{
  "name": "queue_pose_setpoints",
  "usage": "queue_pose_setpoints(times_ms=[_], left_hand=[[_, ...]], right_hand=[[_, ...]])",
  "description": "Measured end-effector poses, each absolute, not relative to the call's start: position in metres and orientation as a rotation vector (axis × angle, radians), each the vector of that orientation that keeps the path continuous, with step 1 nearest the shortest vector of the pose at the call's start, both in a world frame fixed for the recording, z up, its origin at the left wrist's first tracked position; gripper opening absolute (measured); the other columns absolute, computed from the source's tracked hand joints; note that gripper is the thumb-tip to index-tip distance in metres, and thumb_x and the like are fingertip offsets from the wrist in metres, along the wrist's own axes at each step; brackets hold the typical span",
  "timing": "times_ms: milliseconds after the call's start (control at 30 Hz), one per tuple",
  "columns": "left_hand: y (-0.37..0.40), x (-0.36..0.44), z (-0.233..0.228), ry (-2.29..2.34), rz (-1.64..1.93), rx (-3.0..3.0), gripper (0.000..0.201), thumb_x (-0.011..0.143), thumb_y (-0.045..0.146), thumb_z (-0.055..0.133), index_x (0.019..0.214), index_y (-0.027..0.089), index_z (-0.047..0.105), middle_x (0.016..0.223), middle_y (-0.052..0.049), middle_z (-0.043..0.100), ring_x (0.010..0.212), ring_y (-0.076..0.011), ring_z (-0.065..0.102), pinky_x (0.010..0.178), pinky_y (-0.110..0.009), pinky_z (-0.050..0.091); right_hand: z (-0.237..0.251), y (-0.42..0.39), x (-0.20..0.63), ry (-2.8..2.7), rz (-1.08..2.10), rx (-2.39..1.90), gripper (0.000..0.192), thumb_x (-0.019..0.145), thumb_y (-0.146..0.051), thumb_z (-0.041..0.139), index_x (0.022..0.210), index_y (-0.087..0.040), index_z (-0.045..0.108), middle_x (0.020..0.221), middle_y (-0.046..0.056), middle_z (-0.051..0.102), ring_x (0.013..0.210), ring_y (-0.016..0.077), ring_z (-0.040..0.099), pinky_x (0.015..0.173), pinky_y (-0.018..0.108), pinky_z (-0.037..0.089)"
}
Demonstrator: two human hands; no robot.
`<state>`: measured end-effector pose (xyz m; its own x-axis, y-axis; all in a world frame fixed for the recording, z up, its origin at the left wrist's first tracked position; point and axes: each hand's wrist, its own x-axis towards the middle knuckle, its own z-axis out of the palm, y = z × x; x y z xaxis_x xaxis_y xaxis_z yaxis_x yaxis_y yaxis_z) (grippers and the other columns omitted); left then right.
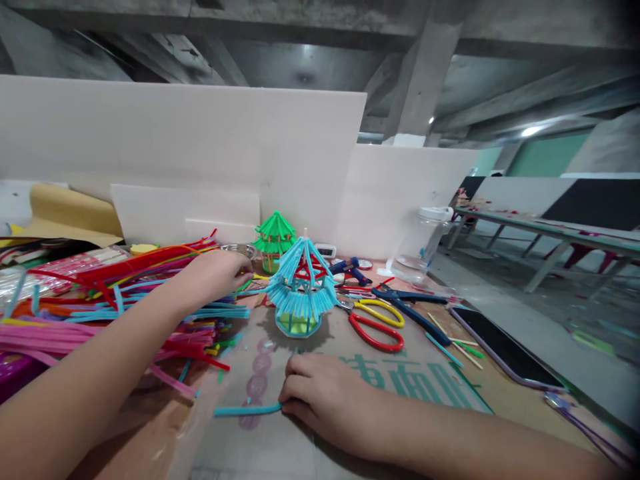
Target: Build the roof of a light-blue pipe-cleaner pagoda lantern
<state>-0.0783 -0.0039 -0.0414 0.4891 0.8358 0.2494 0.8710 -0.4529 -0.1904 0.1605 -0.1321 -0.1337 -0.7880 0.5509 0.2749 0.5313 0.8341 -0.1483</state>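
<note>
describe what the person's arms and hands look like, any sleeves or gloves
Both are bare: the left hand and right hand wear no gloves, and no rings, watch or bands show. Both forearms are uncovered right to the frame's edge, with no sleeve in view.

Cardboard-covered table (310, 440) with pipe cleaners (115, 300), scissors (375, 327), phone (505, 347).

One head camera, looking forward over the table

The single view sits at head height, close above the cardboard-covered table (310, 440), facing forward and slightly down; both forearms enter from the bottom edge, and white boards (180, 140) and ceiling fill the upper half
</note>
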Motion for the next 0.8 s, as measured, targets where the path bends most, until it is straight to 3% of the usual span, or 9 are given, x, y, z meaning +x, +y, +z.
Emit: queue_pose_setpoints(times_ms=[100,267,400,600,800], left_hand=[[-0.006,-0.076,-0.040,-1.440,-0.195,-2.437,0.036,0.090,0.035,0.042,0.100,0.022,0.073,0.096,-0.008,0.075,0.084,-0.0246,0.069,0.066,-0.029,0.046],[0.001,-0.080,-0.046,-1.472,-0.123,-2.478,0.031,0.083,0.031,0.052,0.101,0.024,0.076,0.101,-0.009,0.075,0.090,-0.0258,0.069,0.071,-0.030,0.048],[0.007,-0.086,-0.053,-1.547,-0.067,-2.485,0.029,0.081,0.031,0.054,0.096,0.024,0.078,0.090,-0.010,0.076,0.079,-0.0257,0.070,0.067,-0.031,0.048],[0.013,-0.086,-0.061,-1.546,-0.028,-2.523,0.025,0.075,0.027,0.057,0.090,0.026,0.078,0.092,-0.005,0.076,0.085,-0.0233,0.069,0.073,-0.028,0.049],[0.012,-0.082,-0.065,-1.520,-0.054,-2.491,0.022,0.076,0.025,0.056,0.085,0.021,0.076,0.095,-0.009,0.074,0.087,-0.0247,0.068,0.074,-0.030,0.048]], right_hand=[[-0.144,-0.125,0.164,-2.687,-0.019,-0.819,0.015,0.096,-0.024,0.051,0.091,-0.018,0.064,0.089,0.003,0.067,0.076,0.0140,0.058,0.064,0.025,0.040],[-0.152,-0.114,0.178,-2.546,0.002,-0.998,0.018,0.099,-0.024,0.045,0.100,-0.018,0.062,0.081,0.004,0.069,0.071,0.0149,0.060,0.063,0.025,0.040],[-0.149,-0.109,0.184,-2.533,0.026,-1.029,0.020,0.100,-0.022,0.043,0.105,-0.019,0.062,0.084,0.006,0.071,0.075,0.0158,0.063,0.066,0.026,0.043],[-0.141,-0.108,0.182,-2.567,0.053,-1.054,0.025,0.100,-0.022,0.041,0.112,-0.019,0.062,0.092,0.008,0.074,0.082,0.0173,0.068,0.071,0.027,0.046],[-0.138,-0.109,0.181,-2.565,0.113,-1.172,0.032,0.098,-0.039,0.049,0.121,-0.019,0.060,0.097,0.009,0.075,0.087,0.0225,0.070,0.071,0.030,0.047]])
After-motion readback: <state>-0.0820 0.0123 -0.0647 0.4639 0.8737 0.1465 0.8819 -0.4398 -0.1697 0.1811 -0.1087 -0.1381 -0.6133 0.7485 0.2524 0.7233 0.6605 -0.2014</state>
